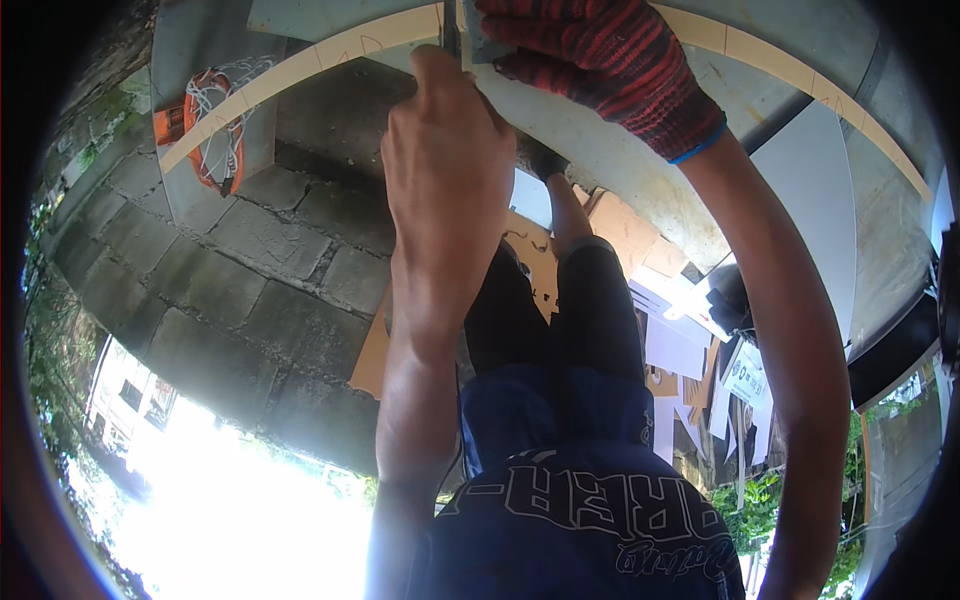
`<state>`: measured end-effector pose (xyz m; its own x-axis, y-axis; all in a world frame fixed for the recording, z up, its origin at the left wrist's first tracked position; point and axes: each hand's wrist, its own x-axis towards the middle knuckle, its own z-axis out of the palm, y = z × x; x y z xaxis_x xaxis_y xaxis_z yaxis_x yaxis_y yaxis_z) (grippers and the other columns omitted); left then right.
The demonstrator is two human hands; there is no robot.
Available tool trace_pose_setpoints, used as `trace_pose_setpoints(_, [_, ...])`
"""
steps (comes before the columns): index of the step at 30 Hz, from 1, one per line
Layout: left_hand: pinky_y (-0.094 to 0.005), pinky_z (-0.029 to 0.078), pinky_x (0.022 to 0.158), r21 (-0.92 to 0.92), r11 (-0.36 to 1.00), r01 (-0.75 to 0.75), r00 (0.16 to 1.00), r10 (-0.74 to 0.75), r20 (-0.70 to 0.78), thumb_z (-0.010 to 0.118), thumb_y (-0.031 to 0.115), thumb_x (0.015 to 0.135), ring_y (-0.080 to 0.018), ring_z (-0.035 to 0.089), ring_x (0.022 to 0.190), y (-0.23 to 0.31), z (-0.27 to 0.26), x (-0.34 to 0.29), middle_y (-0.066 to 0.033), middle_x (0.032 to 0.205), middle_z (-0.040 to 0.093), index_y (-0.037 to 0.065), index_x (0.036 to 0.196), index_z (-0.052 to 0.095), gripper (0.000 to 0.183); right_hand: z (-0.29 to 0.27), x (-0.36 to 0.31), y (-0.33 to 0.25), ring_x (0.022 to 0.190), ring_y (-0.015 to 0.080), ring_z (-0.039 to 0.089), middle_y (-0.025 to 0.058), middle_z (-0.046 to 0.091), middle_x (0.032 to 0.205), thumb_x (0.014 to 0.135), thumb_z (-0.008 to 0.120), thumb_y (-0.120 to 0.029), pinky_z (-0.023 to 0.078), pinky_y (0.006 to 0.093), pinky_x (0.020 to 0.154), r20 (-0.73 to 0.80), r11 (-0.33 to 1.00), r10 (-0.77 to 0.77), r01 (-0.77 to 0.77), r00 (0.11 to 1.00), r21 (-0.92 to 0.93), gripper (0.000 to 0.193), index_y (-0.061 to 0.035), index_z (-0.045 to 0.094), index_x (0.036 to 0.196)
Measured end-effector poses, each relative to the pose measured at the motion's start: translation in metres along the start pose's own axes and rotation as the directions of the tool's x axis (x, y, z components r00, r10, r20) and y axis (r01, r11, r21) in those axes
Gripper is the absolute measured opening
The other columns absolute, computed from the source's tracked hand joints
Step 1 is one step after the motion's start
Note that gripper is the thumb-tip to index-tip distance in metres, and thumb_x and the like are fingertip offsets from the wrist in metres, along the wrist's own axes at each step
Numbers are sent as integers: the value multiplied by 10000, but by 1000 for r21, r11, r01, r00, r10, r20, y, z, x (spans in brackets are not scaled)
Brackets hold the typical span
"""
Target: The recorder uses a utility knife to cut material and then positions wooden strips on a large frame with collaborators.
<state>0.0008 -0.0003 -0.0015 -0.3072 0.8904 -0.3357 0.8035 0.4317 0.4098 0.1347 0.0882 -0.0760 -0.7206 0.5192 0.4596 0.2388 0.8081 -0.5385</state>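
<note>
A long pale strip (330, 50) with pencil marks runs across the top of the view, bent by the lens. My bare left hand (445, 140) is closed at the strip's near edge, beside a narrow dark upright piece (452, 32). Its fingertips are turned away, so what they grip is hidden. Just to the right, my right hand (605, 60) wears a red and black striped knit glove. Its fingers are bent and held together over a grey surface by the dark piece; the top edge of the picture cuts off part of them.
At the far left an orange frame (232, 165) tangled with white cord sits against a grey panel (180, 185). Grey concrete blocks (230, 310) fill the left side. Right of my legs lie cardboard and white sheet offcuts (680, 345). A white panel (815, 200) stands beyond my right forearm.
</note>
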Motion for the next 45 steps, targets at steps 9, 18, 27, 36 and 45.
trace_pose_setpoints(9, [-536,435,651,28,995,100,986,-103,134,432,96,921,-495,589,791,13,-4,4,-310,759,600,-47,911,467,148,2,-3,2,1009,238,587,55,637,1084,749,709,-226,479,361,867,42,999,35,-35,998,-13,346,-97,641,1063])
trace_pose_setpoints(18, [-496,489,528,85,988,131,969,-145,200,541,-20,811,-451,607,611,-5,0,-40,-270,590,555,-30,842,383,161,7,-3,1,1009,231,573,46,629,1096,766,696,-252,472,369,878,60,1000,-3,3,998,-3,359,-102,634,1086])
trace_pose_setpoints(27, [-473,498,540,41,999,-5,1000,4,25,537,-22,797,-448,620,636,5,-10,3,-284,611,571,-43,806,415,124,13,-7,5,981,242,603,55,646,1060,745,727,-138,503,341,829,-127,995,4,9,992,99,390,-110,620,1119])
trace_pose_setpoints(36, [-558,419,702,107,989,103,967,-125,223,413,140,934,-498,564,879,14,-13,9,-311,860,607,-29,922,473,180,9,-8,4,974,231,596,31,633,1081,741,723,-179,497,346,829,-40,1000,31,-30,999,4,355,-125,625,1078])
trace_pose_setpoints(45, [-500,477,527,49,992,115,980,-122,159,535,-22,830,-454,601,602,-8,5,-43,-261,585,552,-33,865,401,138,7,0,-3,1011,209,563,25,623,1105,777,671,-255,484,349,854,137,996,40,-28,990,-88,310,-125,637,1056])
